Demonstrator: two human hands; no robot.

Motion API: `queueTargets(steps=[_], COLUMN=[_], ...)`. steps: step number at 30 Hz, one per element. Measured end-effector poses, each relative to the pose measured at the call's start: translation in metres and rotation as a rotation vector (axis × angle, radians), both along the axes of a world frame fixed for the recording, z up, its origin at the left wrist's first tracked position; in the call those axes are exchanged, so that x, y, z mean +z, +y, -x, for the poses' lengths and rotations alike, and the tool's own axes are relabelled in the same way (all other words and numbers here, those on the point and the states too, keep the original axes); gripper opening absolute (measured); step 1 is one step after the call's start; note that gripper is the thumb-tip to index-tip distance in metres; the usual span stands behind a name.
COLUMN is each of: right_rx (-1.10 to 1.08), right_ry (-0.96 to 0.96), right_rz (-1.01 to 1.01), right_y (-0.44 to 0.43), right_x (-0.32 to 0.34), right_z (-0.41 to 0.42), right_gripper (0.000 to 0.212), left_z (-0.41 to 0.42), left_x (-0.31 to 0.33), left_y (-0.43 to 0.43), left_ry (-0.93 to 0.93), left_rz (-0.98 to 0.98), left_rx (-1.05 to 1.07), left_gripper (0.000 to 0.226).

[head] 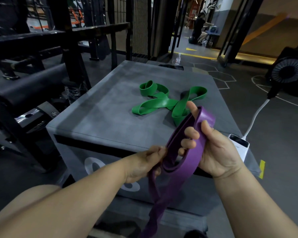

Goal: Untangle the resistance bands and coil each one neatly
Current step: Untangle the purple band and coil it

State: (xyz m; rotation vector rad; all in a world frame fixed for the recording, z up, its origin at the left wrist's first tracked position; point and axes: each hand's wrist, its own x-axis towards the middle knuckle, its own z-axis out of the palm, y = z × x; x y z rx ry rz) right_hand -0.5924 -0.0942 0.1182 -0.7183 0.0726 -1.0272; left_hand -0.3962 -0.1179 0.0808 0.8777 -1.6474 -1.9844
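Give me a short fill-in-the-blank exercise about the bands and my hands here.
The left hand and right hand both grip the purple band, ____ of them touching the green band.
The box under the green band is ____.
The power bank lies nearest the ____ hand.
Missing words: neither, grey, right.

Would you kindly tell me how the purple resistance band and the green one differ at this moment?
The purple resistance band is gripped by the left hand and right hand; the green resistance band lies untouched on the grey plyo box. The purple one is partly wound into loops, a tail hanging down; the green one sprawls in loose twisted folds. Both are flat, wide bands.
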Motion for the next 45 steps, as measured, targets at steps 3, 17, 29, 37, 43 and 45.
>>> queueTargets(steps=[3,17,29,37,43,45], right_rx=[-0.036,-0.39,-0.736,-0.84,-0.951,-0.987], right_ry=[0.001,0.22,0.284,0.355,0.312,0.287], right_rz=[0.016,0.036,-0.112,-0.133,-0.146,-0.152], right_y=[0.001,0.002,0.002,0.001,0.002,0.001], right_x=[0.004,0.009,0.023,0.025,0.028,0.028], right_z=[0.004,0.001,0.0,0.005,0.009,0.011], right_gripper=[0.048,0.094,0.046,0.056,0.036,0.033], left_z=[0.001,0.004,0.001,0.005,-0.001,-0.002], left_x=[-0.002,-0.009,-0.022,-0.023,-0.017,-0.017], left_y=[0.0,-0.005,-0.002,-0.007,-0.007,-0.007], left_ry=[0.009,-0.101,-0.401,-0.478,-0.708,-0.746], left_rz=[0.002,-0.075,-0.003,0.309,0.442,0.497], left_rx=[0.036,0.117,-0.125,0.27,0.098,0.125], left_gripper=[0.054,0.03,0.026,0.027,0.041,0.03])
